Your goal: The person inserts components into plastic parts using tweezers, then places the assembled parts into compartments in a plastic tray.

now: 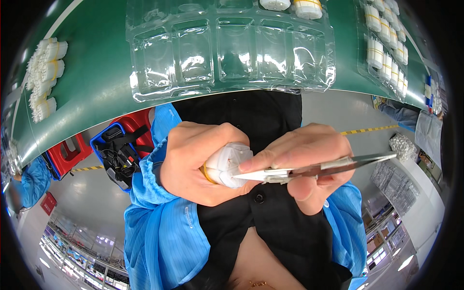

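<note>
My left hand (198, 162) is wrapped round a white bundle (227, 164) with a yellow rubber band about it. One end of the bundle faces my right hand. In my right hand (309, 159) I grip a long, thin metal tool (333, 166) that looks like tweezers, with whitish wrapping on part of it. Its narrow front reaches the end of the bundle near my right fingertips; whether it pinches anything there I cannot tell. Both hands are in front of my body, nearer me than the table edge.
On the green table (99, 82) lies a clear plastic tray (193, 53) with pockets, two white bundles (308, 8) at its far side. More banded bundles are piled at the left (46, 77) and trayed at the right (386, 48). Red stools and a blue bin (113, 154) stand below.
</note>
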Demonstrator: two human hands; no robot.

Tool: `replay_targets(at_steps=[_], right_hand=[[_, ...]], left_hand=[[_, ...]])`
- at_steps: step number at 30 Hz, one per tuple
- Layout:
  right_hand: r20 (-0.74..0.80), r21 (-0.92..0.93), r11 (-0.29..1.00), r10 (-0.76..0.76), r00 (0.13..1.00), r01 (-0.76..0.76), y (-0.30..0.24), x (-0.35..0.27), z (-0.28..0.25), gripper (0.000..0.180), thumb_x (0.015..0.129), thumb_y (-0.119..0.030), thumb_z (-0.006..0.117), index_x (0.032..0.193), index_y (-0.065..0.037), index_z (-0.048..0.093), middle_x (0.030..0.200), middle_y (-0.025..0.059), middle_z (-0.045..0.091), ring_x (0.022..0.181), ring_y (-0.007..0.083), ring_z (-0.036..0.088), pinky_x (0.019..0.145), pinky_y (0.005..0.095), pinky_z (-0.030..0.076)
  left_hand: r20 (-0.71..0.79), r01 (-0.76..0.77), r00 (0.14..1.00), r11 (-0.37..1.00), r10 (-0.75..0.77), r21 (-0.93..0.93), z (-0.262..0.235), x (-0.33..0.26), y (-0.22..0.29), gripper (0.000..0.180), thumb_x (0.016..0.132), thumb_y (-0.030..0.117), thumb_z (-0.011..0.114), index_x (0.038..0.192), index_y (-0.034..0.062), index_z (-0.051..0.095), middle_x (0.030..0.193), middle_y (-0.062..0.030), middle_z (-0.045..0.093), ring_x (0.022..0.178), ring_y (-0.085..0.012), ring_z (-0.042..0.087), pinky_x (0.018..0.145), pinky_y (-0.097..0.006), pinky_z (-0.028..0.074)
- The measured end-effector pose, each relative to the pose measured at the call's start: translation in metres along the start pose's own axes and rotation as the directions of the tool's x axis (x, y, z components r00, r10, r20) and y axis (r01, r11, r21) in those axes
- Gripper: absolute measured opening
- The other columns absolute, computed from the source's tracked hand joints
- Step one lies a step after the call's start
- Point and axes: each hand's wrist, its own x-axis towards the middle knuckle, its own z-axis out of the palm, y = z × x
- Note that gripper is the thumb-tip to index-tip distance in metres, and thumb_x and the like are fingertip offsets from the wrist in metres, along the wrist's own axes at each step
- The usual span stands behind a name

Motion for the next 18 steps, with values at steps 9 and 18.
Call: replay_targets(at_steps=[9, 18], right_hand=[[0.225, 0.008, 0.976, -0.213, 0.951, 0.216, 0.013, 0.007, -0.01, 0.031, 0.087, -0.021, 0.062, 0.096, 0.008, 0.057, 0.084, 0.0241, 0.066, 0.07, 0.0269, 0.066, 0.06, 0.0331, 0.055], [0.258, 0.213, 0.966, -0.201, 0.945, 0.147, 0.02, 0.01, -0.013, 0.033, 0.085, -0.015, 0.065, 0.102, 0.009, 0.052, 0.086, 0.0316, 0.063, 0.076, 0.0314, 0.067, 0.064, 0.0353, 0.056]], left_hand=[[0.133, 0.052, 0.99, 0.995, -0.04, -0.087, -0.004, 0.006, 0.001, 0.029, 0.06, 0.01, 0.08, 0.076, 0.0016, 0.058, 0.062, -0.0084, 0.059, 0.052, -0.0248, 0.061, 0.044, -0.028, 0.044], [0.205, 0.051, 0.979, 0.951, 0.014, -0.305, -0.002, -0.008, -0.013, 0.034, 0.062, 0.018, 0.083, 0.073, 0.0025, 0.055, 0.057, -0.0069, 0.054, 0.045, -0.0236, 0.056, 0.04, -0.027, 0.037]])
